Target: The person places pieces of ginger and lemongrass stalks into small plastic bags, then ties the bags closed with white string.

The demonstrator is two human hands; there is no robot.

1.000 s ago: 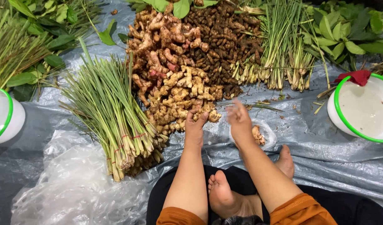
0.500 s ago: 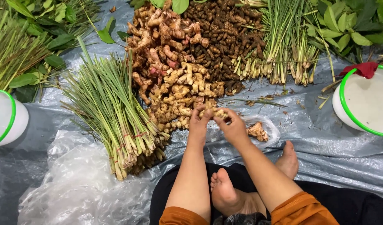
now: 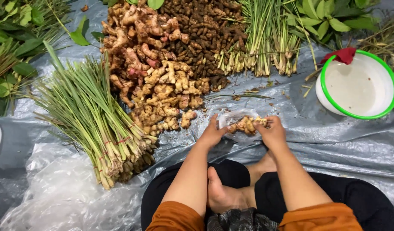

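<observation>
My left hand and my right hand both grip a small clear plastic bag with pieces of ginger inside it. The bag is held just above the grey plastic sheet, in front of my crossed legs. A pile of pale ginger roots lies just left of and beyond my left hand.
Bundles of lemongrass lie at the left. Pinkish galangal roots and dark small rhizomes are heaped at the back, with more lemongrass and leaves. A white bowl with a green rim stands at the right. Crumpled clear plastic lies at the lower left.
My hands moved back from the ginger pile toward me. They now hold the small bag with ginger between them, which earlier lay on the sheet.
</observation>
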